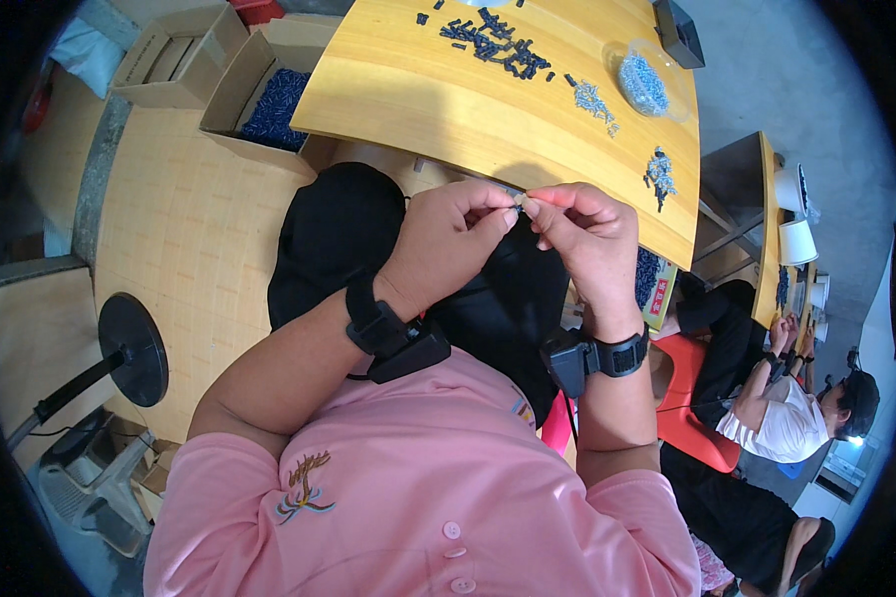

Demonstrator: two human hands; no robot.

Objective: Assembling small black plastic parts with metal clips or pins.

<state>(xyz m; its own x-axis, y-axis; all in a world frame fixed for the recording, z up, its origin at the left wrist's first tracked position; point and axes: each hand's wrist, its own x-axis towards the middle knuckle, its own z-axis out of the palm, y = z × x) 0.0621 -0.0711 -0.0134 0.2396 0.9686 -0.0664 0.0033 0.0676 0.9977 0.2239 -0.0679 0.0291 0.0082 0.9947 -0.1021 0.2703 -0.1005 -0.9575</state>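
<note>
Above my lap, close to the near edge of the wooden table (388, 80), my two hands meet fingertip to fingertip. My left hand (446, 231) is closed in a pinch between thumb and forefinger. Facing it, my right hand (589, 234) pinches as well. A tiny dark piece (519, 207) shows between the fingertips, mostly covered by them; its kind is too small to make out. Further off on the tabletop lie a scattered pile of small black parts (498, 45), some clear bluish parts (592, 102) and a small mixed heap (659, 177).
A clear bowl (675, 106) of bluish parts stands at the table's right. To the left, an open cardboard box (224, 119) holds dark blue parts. A black round-based stand (134, 348) is at lower left. Co-workers (777, 423) sit at the right near a red chair (685, 408).
</note>
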